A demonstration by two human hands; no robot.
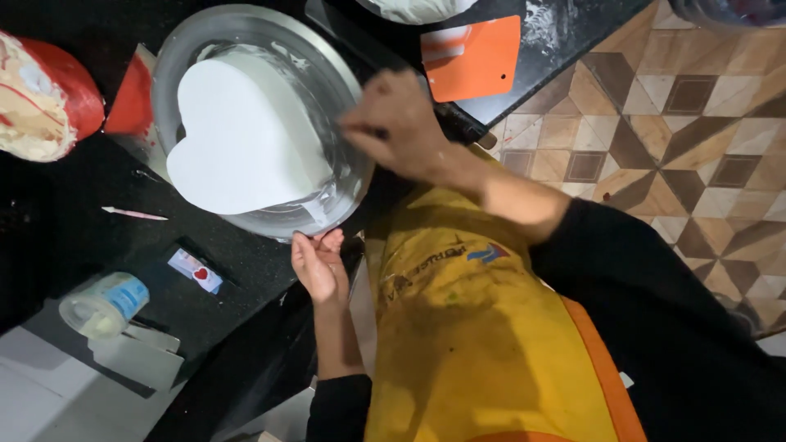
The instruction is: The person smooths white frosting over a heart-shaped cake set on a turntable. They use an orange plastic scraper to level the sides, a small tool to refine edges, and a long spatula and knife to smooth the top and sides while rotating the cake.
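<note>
A white heart-shaped cake (246,135) sits on a round metal turntable (327,74) on the black counter. My right hand (393,123) is closed around a thin tool whose end is pressed against the cake's right side; most of the tool is hidden by the fingers. My left hand (319,266) touches the near rim of the turntable with its fingertips and holds nothing.
An orange plastic scraper (475,57) lies at the back right. A red bag with cream (41,98) is at the left. A small plastic jar (102,304) lies near the counter's front. A small card with a red heart (196,272) is nearby. Patterned floor tiles (671,123) lie right.
</note>
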